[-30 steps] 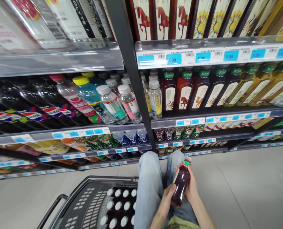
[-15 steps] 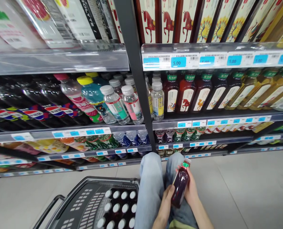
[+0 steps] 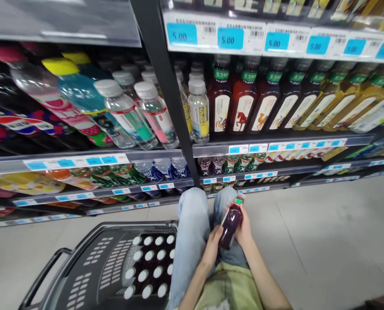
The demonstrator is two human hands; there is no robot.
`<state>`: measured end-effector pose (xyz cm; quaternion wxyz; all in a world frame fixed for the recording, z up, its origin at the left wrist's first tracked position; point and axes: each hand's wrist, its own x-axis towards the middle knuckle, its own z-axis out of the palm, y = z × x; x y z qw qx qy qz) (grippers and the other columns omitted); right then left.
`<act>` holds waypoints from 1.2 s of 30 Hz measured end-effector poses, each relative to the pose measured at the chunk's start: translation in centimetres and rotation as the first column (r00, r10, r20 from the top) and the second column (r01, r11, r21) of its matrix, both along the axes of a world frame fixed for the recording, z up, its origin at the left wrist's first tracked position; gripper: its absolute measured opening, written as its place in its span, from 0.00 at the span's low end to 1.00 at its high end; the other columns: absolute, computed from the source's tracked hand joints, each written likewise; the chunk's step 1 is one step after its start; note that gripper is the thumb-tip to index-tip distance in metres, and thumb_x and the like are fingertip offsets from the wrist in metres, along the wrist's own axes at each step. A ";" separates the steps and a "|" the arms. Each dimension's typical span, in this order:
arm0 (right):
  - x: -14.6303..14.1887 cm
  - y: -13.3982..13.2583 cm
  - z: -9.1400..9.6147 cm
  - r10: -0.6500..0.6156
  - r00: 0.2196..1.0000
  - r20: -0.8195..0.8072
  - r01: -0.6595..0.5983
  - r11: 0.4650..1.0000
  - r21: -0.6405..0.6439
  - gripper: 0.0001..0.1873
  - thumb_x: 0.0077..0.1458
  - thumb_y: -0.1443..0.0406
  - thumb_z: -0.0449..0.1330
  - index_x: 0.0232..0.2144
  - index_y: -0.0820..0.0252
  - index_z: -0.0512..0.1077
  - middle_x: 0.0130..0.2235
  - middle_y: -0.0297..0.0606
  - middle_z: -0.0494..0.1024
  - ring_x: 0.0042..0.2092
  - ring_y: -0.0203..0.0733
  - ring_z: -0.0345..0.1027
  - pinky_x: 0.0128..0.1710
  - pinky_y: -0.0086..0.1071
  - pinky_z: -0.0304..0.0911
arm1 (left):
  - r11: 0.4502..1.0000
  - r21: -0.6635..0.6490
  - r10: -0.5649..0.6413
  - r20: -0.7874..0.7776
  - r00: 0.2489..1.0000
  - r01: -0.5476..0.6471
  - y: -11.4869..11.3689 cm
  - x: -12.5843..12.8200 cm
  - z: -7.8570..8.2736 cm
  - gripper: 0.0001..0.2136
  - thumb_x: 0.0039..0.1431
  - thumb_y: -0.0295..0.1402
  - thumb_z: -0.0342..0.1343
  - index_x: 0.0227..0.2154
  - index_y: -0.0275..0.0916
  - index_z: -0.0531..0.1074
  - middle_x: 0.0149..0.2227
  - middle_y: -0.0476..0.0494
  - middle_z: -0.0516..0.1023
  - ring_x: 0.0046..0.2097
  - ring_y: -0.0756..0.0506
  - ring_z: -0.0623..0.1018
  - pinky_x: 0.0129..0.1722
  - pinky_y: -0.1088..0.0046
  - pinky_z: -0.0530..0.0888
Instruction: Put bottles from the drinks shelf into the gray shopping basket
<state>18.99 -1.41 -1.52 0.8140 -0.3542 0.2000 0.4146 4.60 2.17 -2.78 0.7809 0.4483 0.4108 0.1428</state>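
Note:
A dark reddish-purple drink bottle (image 3: pixel 231 224) with a green neck band and a pale cap is tilted above my knees, between both hands. My left hand (image 3: pixel 213 241) is closed on its lower left side. Around the upper right side, near the neck, wraps my right hand (image 3: pixel 243 224); some of its fingertips show behind the bottle. To the left of my legs stands a dark grey shopping basket (image 3: pixel 91 262), holding several dark bottles with white caps (image 3: pixel 149 255) in rows.
Shelves of drinks rise in front, split by a black upright post (image 3: pixel 166 82). Similar green-banded tea bottles (image 3: pixel 243 103) line the right shelf, under price tags (image 3: pixel 230 38). Clear soda bottles (image 3: pixel 159 116) and dark cola bottles (image 3: pixel 26 125) fill the left. Grey tiled floor (image 3: pixel 324 228) lies to the right.
My view has shifted downward, so the shelves sit higher in the picture and more of the basket and my shirt shows. Both hands keep the bottle in much the same grip.

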 end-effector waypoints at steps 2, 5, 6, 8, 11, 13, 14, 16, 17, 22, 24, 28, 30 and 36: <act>0.2 -0.1 0.0 -0.002 1.000 -0.007 0.002 1.000 -0.002 0.19 0.51 0.55 0.76 0.41 0.57 0.81 0.37 0.36 0.88 0.38 0.46 0.84 0.36 0.36 0.81 | 0.992 0.110 -0.067 0.026 0.997 0.064 0.0 0.2 0.9 0.32 0.57 0.61 0.63 0.50 0.37 0.78 0.50 0.35 0.84 0.57 0.33 0.79 0.61 0.54 0.75; 0.2 -0.2 0.0 0.002 1.000 -0.021 -0.002 1.000 0.025 0.17 0.51 0.54 0.76 0.38 0.56 0.80 0.37 0.35 0.88 0.37 0.46 0.84 0.38 0.38 0.81 | 0.929 0.363 -0.087 0.021 0.996 0.074 -0.3 0.2 1.7 0.31 0.53 0.44 0.70 0.58 0.39 0.73 0.55 0.36 0.80 0.58 0.34 0.79 0.62 0.52 0.75; 0.1 -0.1 0.0 0.005 1.000 -0.023 -0.004 0.999 0.042 0.17 0.51 0.54 0.76 0.38 0.56 0.80 0.37 0.35 0.88 0.37 0.45 0.84 0.39 0.37 0.81 | 0.885 0.462 -0.072 0.010 0.997 0.059 -0.5 0.2 1.8 0.34 0.48 0.38 0.72 0.59 0.40 0.72 0.57 0.36 0.79 0.59 0.34 0.78 0.63 0.51 0.74; -0.1 -0.1 -0.1 0.017 1.000 -0.026 -0.015 0.998 0.067 0.18 0.51 0.54 0.76 0.39 0.56 0.80 0.38 0.35 0.88 0.37 0.44 0.84 0.38 0.36 0.81 | 0.776 0.630 -0.033 -0.010 0.999 0.032 -0.9 0.1 1.9 0.37 0.41 0.29 0.72 0.59 0.40 0.72 0.58 0.35 0.77 0.61 0.32 0.77 0.65 0.48 0.73; -0.2 -0.1 -0.4 0.027 0.999 -0.017 -0.025 0.997 0.072 0.20 0.52 0.54 0.76 0.44 0.57 0.81 0.37 0.35 0.87 0.38 0.45 0.84 0.37 0.34 0.80 | 0.686 0.727 -0.001 -0.045 0.999 0.034 -1.1 -0.1 1.9 0.35 0.42 0.27 0.70 0.58 0.41 0.73 0.59 0.35 0.76 0.61 0.32 0.77 0.64 0.48 0.74; 0.0 -0.1 -0.6 0.011 1.000 -0.009 -0.011 0.998 0.058 0.20 0.52 0.55 0.76 0.44 0.57 0.81 0.38 0.35 0.88 0.39 0.45 0.84 0.38 0.35 0.80 | 0.719 0.693 -0.009 -0.066 0.998 0.053 -0.8 -0.3 2.0 0.32 0.48 0.30 0.68 0.60 0.41 0.73 0.58 0.36 0.78 0.60 0.34 0.79 0.63 0.50 0.75; 0.1 -0.2 -0.7 -0.002 1.000 -0.005 0.002 0.999 0.053 0.19 0.52 0.56 0.76 0.43 0.57 0.81 0.37 0.35 0.87 0.39 0.45 0.84 0.39 0.36 0.80 | 0.763 0.644 -0.023 -0.063 0.998 0.058 -0.6 -0.4 2.0 0.31 0.50 0.33 0.68 0.60 0.41 0.73 0.58 0.36 0.79 0.59 0.34 0.80 0.62 0.51 0.76; 0.3 -0.4 -0.7 -0.013 1.000 0.000 0.013 0.998 0.055 0.17 0.51 0.57 0.76 0.41 0.57 0.81 0.37 0.35 0.87 0.39 0.46 0.84 0.41 0.37 0.80 | 0.878 0.472 -0.069 -0.033 0.997 0.076 -0.2 -0.5 2.1 0.31 0.55 0.41 0.68 0.62 0.40 0.71 0.57 0.36 0.81 0.55 0.35 0.83 0.56 0.56 0.80; 0.4 -0.5 -0.7 -0.007 1.000 -0.002 0.007 0.998 0.065 0.17 0.51 0.57 0.76 0.41 0.56 0.81 0.37 0.34 0.87 0.39 0.46 0.84 0.42 0.37 0.80 | 0.932 0.349 -0.098 -0.011 0.995 0.095 -0.1 -0.6 2.1 0.33 0.57 0.47 0.66 0.63 0.40 0.70 0.55 0.36 0.83 0.50 0.36 0.85 0.49 0.59 0.83; 0.6 -1.2 0.0 0.030 0.999 -0.033 -0.026 0.994 0.109 0.20 0.51 0.57 0.73 0.46 0.56 0.80 0.36 0.33 0.85 0.35 0.43 0.81 0.38 0.36 0.77 | 0.959 -0.046 -0.275 0.069 0.959 0.279 -0.5 -0.6 1.9 0.44 0.63 0.64 0.54 0.69 0.33 0.63 0.33 0.41 0.83 0.20 0.44 0.76 0.19 0.69 0.72; 0.7 -1.4 0.3 0.028 0.999 -0.028 -0.024 0.993 0.119 0.20 0.51 0.58 0.72 0.46 0.57 0.80 0.34 0.32 0.84 0.33 0.42 0.79 0.36 0.35 0.77 | 0.953 -0.001 -0.302 0.062 0.951 0.302 -0.7 -0.5 1.9 0.44 0.63 0.64 0.55 0.69 0.32 0.64 0.28 0.45 0.81 0.18 0.46 0.73 0.18 0.70 0.69; 0.9 -1.3 0.5 0.029 0.999 -0.019 -0.027 0.992 0.120 0.19 0.51 0.58 0.72 0.45 0.55 0.79 0.31 0.29 0.81 0.33 0.41 0.78 0.37 0.34 0.76 | 0.944 0.241 -0.236 0.015 0.972 0.225 -0.6 -0.2 2.4 0.33 0.66 0.58 0.56 0.62 0.36 0.72 0.38 0.39 0.84 0.31 0.42 0.80 0.32 0.66 0.78; 0.7 -1.3 0.5 0.033 0.999 -0.002 -0.033 0.994 0.104 0.18 0.51 0.57 0.72 0.44 0.54 0.79 0.30 0.29 0.80 0.33 0.41 0.78 0.37 0.35 0.76 | 0.872 0.467 -0.156 -0.011 0.988 0.143 -0.5 -0.2 2.8 0.25 0.64 0.50 0.61 0.56 0.38 0.76 0.50 0.35 0.82 0.47 0.37 0.82 0.49 0.59 0.80; 0.1 -1.2 0.6 0.032 0.999 0.033 -0.035 0.995 0.096 0.17 0.51 0.57 0.73 0.43 0.53 0.79 0.32 0.29 0.82 0.36 0.42 0.80 0.40 0.36 0.77 | 0.691 0.714 -0.074 -0.090 0.993 0.117 -1.0 -0.4 3.5 0.33 0.44 0.33 0.74 0.56 0.40 0.74 0.57 0.34 0.76 0.61 0.33 0.76 0.65 0.50 0.72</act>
